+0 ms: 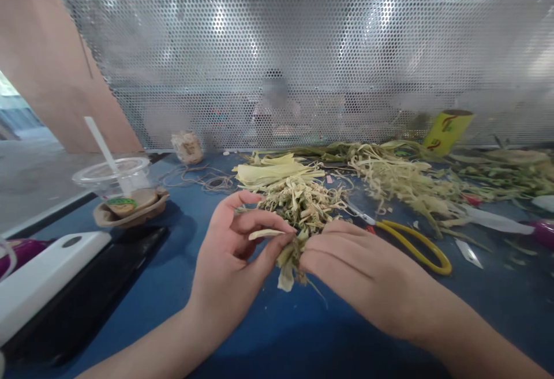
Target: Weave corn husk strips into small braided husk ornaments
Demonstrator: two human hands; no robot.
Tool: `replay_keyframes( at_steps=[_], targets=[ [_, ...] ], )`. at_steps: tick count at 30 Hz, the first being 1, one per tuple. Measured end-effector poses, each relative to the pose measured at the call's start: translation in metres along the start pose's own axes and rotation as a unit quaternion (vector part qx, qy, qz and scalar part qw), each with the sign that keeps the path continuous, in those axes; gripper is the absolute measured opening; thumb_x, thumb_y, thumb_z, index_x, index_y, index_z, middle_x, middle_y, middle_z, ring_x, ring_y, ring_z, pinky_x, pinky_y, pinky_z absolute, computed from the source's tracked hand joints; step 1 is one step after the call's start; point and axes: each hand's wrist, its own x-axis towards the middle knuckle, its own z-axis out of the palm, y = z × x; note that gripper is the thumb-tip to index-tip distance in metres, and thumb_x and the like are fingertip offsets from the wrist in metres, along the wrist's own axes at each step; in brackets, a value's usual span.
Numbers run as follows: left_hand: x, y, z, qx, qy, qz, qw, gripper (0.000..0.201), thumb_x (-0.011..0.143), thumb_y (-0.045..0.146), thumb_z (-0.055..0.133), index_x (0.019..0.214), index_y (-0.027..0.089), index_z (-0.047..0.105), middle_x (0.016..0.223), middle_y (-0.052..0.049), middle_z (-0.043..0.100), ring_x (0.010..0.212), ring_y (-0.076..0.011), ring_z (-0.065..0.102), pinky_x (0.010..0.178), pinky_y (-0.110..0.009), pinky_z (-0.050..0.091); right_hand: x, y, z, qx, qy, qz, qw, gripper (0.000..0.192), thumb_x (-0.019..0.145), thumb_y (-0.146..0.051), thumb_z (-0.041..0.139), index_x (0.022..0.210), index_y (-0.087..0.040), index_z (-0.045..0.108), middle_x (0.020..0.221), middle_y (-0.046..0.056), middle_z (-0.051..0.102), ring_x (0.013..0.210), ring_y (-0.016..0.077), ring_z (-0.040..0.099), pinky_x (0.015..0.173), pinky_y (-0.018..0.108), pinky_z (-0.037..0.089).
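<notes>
Pinching a narrow cream-colored flat strip (265, 233) btwn thumb & fingers, a person's L hand (236, 246) works opp. the R hand (363, 272) in the head cam view. R fingers are drawn tog. & curled inward; tips are hidden, so can't tell exactly what they grip. Btwn the hands, near ctr. of the blue flat-topped table (268, 333), sits a tangled bunch of pale yellow-green dried plant strips (307, 200), its lower end at the fingertips. Just behind: a stack of broad, smooth, pale yellow leaves (277, 171). To R, scissors w/ yellow looped handles (415, 246) lie beside the R hand, nr. a loose heap of shredded cream-green fiber (398, 183); a yellow printed cylinder (448, 132) leans farther back. At L: a clear plastic lidded cup w/ white straw (130, 167) in a brown molded-pulp carrier (145, 210), plus a white rounded slab (56, 275) next to a black flat slab (99, 286). Thin beige twine (203, 177) coils nr. the back edge. Bkgd.: a silver perforated metal screen (303, 38), w/ a blurred person (276, 102) visible through it.
</notes>
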Motion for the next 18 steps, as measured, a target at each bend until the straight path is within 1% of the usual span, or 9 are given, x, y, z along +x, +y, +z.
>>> replay_keyframes(
  at_steps=[2,4,7,9,11,13,14,16,18],
  targets=[
    [0.0,0.0,0.0,-0.013,-0.024,-0.008,1.0,0.036,0.072,0.008,0.061,0.093,0.024,0.037,0.069,0.01,0.067,0.061,-0.0074,0.066,0.06,-0.017,0.054,-0.002,0.003,-0.003,0.068,0.022,0.03,0.997,0.024,0.091,-0.019,0.041,0.077,-0.014,0.06,0.071,0.002,0.064,0.068,0.0113,0.057,0.069,0.026,0.043],
    [0.0,0.0,0.0,-0.026,-0.053,-0.012,0.998,0.033,0.074,0.009,0.06,0.093,0.024,0.037,0.069,0.01,0.067,0.063,-0.0074,0.065,0.06,-0.017,0.053,-0.003,0.008,-0.007,0.172,0.04,0.102,0.979,0.016,0.088,-0.028,0.05,0.081,-0.017,0.059,0.075,0.001,0.064,0.072,0.0107,0.056,0.072,0.025,0.043],
    [0.0,-0.001,-0.001,-0.012,-0.076,0.008,0.997,0.032,0.074,0.012,0.063,0.093,0.024,0.04,0.068,0.009,0.066,0.073,-0.0093,0.064,0.068,-0.021,0.051,-0.003,0.013,-0.012,0.294,0.056,0.247,0.921,0.015,0.085,-0.03,0.053,0.094,-0.02,0.059,0.088,0.002,0.063,0.076,0.011,0.055,0.069,0.023,0.045],
    [0.0,-0.001,-0.003,0.009,-0.081,0.035,0.996,0.032,0.072,0.014,0.065,0.093,0.024,0.042,0.067,0.008,0.065,0.079,-0.0111,0.062,0.077,-0.026,0.048,-0.001,0.015,-0.01,0.37,0.022,0.302,0.878,0.021,0.081,-0.029,0.058,0.099,-0.02,0.058,0.093,0.003,0.062,0.076,0.0109,0.056,0.068,0.023,0.046],
    [0.001,-0.001,-0.004,0.023,-0.081,0.052,0.995,0.033,0.072,0.015,0.066,0.094,0.024,0.042,0.067,0.008,0.065,0.081,-0.012,0.06,0.086,-0.031,0.045,0.0,0.015,-0.006,0.449,-0.034,0.321,0.833,0.021,0.077,-0.029,0.061,0.095,-0.018,0.061,0.088,0.003,0.062,0.074,0.0109,0.057,0.066,0.022,0.047],
    [0.002,0.0,-0.004,0.03,-0.083,0.065,0.994,0.032,0.073,0.016,0.065,0.094,0.025,0.043,0.068,0.009,0.065,0.081,-0.0123,0.059,0.091,-0.033,0.041,0.002,0.014,-0.001,0.501,-0.064,0.328,0.798,0.017,0.075,-0.028,0.064,0.086,-0.017,0.063,0.078,0.001,0.062,0.07,0.0101,0.056,0.063,0.02,0.046],
    [0.002,0.0,-0.005,0.034,-0.085,0.067,0.994,0.031,0.073,0.017,0.066,0.094,0.025,0.043,0.067,0.009,0.065,0.083,-0.0127,0.058,0.093,-0.034,0.039,0.002,0.014,0.001,0.514,-0.064,0.334,0.788,0.015,0.073,-0.027,0.066,0.083,-0.016,0.063,0.073,0.0,0.061,0.067,0.0092,0.055,0.061,0.019,0.045],
    [0.003,0.001,-0.004,0.036,-0.09,0.068,0.993,0.031,0.073,0.017,0.066,0.094,0.025,0.044,0.066,0.008,0.065,0.086,-0.0132,0.057,0.097,-0.036,0.035,0.003,0.012,0.004,0.524,-0.054,0.347,0.776,0.013,0.071,-0.025,0.068,0.078,-0.016,0.063,0.068,-0.002,0.059,0.062,0.0077,0.053,0.058,0.018,0.043],
    [0.004,0.001,-0.005,0.021,-0.1,0.05,0.994,0.036,0.074,0.017,0.066,0.101,0.024,0.042,0.066,0.007,0.066,0.088,-0.0135,0.057,0.097,-0.036,0.035,0.003,0.011,0.005,0.528,-0.044,0.361,0.768,0.014,0.069,-0.025,0.069,0.077,-0.015,0.063,0.064,-0.002,0.058,0.059,0.0073,0.052,0.056,0.018,0.042]
  ],
)
